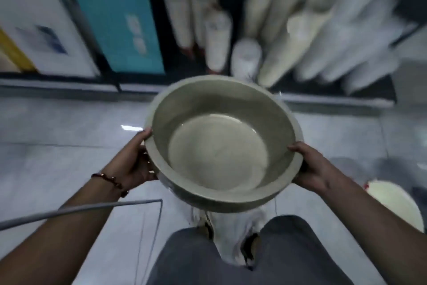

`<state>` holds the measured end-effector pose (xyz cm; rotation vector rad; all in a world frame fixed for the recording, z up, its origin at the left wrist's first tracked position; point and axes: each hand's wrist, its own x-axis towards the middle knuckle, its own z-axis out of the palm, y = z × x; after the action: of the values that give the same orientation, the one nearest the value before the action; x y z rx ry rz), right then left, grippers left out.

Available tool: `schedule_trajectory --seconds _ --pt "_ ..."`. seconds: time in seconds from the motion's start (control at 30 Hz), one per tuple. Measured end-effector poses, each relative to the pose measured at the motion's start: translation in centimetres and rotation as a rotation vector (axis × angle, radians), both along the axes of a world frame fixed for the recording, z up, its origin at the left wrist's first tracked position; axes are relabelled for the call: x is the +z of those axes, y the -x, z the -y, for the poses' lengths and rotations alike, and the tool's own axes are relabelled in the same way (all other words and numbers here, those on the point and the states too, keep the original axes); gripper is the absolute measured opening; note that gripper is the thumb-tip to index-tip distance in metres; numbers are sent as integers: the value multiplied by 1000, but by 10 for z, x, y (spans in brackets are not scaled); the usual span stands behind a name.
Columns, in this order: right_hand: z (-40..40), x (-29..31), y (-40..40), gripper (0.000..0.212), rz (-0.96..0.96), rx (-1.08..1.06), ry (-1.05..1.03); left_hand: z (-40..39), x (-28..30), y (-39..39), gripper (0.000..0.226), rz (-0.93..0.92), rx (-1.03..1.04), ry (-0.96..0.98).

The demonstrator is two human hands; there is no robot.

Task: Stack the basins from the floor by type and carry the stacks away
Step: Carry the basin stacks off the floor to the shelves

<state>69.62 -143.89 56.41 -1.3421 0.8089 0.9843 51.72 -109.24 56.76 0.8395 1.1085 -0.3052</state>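
Left hand (136, 160): grasping the near-left rim of the basin (221, 146), thumb hooked over the lip, fingers curled beneath. A beaded bracelet (111, 180) circles the wrist. Right hand (312, 166): grasping the right rim in the same manner, thumb on top. The basin is held level in the air between both hands, above the person's knees (284, 250) and clear of the floor (69, 141).

Basin: round, deep, grey-green, with a broad flat rim, smooth sloping walls and a flat glossy bottom. Whether further basins are nested under it cannot be told.

Floor: pale polished tile, reflective, with open room to the left of the basin. A cream round object (392, 203) lies on the floor near the right forearm. A grey cable (80, 209) crosses over the left forearm.

Far edge: a dark shelf base runs across, holding upright pale rolls (217, 39), blurred. A teal panel (115, 18) stands at left.
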Motion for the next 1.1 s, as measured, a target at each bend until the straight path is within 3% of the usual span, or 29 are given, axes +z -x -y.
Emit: schedule_trajectory --seconds 0.13,0.37,0.73,0.97,1.1 --pt "-74 119 -6 41 77 153 -152 -40 123 33 58 138 132 -124" --pt "-174 237 -30 65 202 494 -230 -51 231 90 58 198 450 -244" --pt "-285 316 -11 29 134 1093 -231 12 267 183 73 182 1001 -252" --pt "-353 349 50 49 217 1320 -158 36 295 226 54 156 1311 -416" --pt "-397 352 126 40 246 1467 -183 45 290 284 53 112 1434 -395"
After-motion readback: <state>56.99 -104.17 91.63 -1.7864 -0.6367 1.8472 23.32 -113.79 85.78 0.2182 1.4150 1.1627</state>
